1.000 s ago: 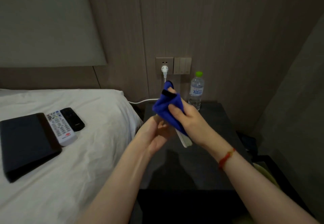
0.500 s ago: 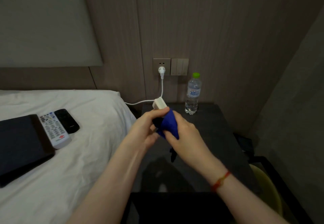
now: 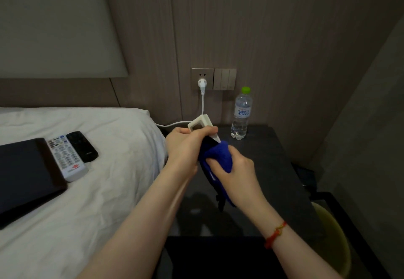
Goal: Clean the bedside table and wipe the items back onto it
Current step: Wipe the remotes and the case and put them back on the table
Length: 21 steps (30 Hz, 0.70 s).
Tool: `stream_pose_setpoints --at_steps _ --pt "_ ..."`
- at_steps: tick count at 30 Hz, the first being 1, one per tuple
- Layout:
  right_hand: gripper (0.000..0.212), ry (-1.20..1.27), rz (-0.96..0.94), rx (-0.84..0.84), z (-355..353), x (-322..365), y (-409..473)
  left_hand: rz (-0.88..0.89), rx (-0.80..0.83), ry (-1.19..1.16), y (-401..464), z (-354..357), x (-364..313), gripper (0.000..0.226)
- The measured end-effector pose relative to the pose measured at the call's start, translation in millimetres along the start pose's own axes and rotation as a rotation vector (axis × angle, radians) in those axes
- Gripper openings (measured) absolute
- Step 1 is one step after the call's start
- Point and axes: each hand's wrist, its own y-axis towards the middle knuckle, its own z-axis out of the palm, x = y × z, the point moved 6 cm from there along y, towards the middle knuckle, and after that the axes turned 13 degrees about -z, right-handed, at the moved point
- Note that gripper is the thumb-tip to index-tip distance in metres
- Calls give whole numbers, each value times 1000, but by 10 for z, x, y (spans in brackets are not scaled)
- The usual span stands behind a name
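- My hands work above the table (image 3: 273, 169); its dark top lies bare before me.
- A bottle (image 3: 241, 113) stands at the back edge, near the wall.
- The cord (image 3: 175, 124) crosses the back-left corner.

Dark bedside table (image 3: 269, 169): water bottle (image 3: 241, 114) upright at its back edge. White bed (image 3: 105, 191) beside it: black folder (image 3: 24, 176), white remote (image 3: 65, 158), black remote (image 3: 83, 146) side by side.

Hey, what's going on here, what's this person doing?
A person is wiping a white power strip, still plugged into the wall. The left hand grips it above the bedside table while the right hand rubs it with a blue cloth. A water bottle stands on the table.
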Motion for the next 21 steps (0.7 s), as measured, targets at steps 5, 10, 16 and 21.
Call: stream_pose_setpoints --at_steps 5,10,16,21 --pt "39 1 11 69 -27 -24 -28 -20 23 -28 15 -2 -40 26" --pt "38 -42 -7 55 -67 -23 90 -69 40 19 83 61 31 24" --pt "36 -95 -48 34 -53 -45 201 -203 150 49 74 155 133 18" --pt "29 -2 -69 93 23 -109 296 -221 43 -34 283 118 90 16"
